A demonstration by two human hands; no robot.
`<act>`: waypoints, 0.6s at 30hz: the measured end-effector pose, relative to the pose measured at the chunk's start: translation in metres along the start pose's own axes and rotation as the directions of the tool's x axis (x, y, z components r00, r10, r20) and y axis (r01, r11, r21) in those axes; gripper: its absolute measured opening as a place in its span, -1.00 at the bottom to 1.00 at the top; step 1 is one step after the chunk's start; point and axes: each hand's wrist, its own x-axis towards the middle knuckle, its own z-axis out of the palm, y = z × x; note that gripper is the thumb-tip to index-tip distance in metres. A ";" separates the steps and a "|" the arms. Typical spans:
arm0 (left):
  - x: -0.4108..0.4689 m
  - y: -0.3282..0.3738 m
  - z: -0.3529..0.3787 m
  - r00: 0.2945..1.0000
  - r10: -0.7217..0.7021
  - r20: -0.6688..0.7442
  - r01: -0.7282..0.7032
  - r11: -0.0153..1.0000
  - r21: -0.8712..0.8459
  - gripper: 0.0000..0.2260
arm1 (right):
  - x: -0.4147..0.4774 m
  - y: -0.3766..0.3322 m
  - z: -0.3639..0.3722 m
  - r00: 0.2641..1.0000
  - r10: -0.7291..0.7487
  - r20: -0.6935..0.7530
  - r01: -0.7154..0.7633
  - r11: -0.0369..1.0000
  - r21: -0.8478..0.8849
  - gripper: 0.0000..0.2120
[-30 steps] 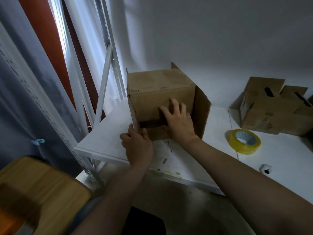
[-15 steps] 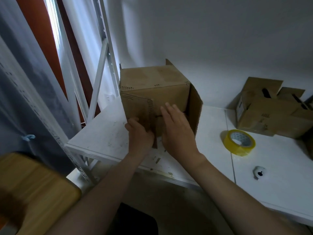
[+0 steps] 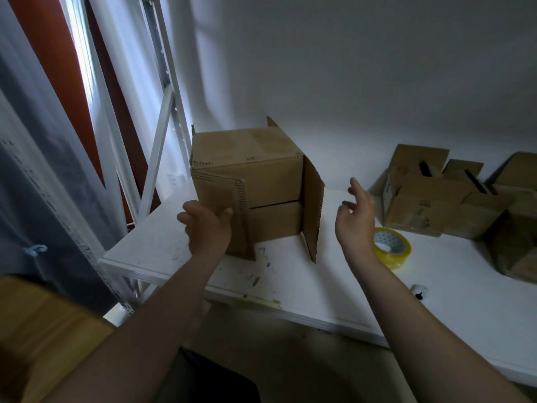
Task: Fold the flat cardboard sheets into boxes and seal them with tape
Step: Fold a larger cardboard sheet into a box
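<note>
Left hand grips the lower part of the left flap of the cardboard box, with the thumb on the flap's front face and the other fingers curled behind it. That flap is folded partway across the near side of the box. The right flap stands swung outward. Behind them an upper and a lower flap lie closed, meeting at a horizontal seam. The box rests near the left end of the white bench, close to the metal rack upright. Held in the air, the right hand is apart from the box, between the right flap and the roll of yellow tape; its fingers are loosely spread and hold nothing. The tape roll lies flat on the bench, just past the right wrist. Further right, a heap of other cardboard boxes sits by the wall, and a small white object lies near the bench's front edge
</note>
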 end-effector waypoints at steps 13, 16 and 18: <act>0.038 -0.044 0.029 0.996 -0.078 0.053 0.085 0.987 -0.139 -0.15 | 0.025 0.031 0.075 0.959 0.095 0.268 -0.073 0.993 -0.088 -0.13; 0.044 -0.054 0.039 0.993 -0.084 0.086 0.097 0.983 -0.153 -0.14 | 0.036 0.041 0.086 0.948 0.122 0.294 -0.100 0.991 -0.091 -0.09; 0.049 -0.060 0.047 0.990 -0.072 0.121 0.093 0.981 -0.172 -0.19 | 0.041 0.049 0.093 0.940 0.139 0.312 -0.120 0.989 -0.081 -0.12</act>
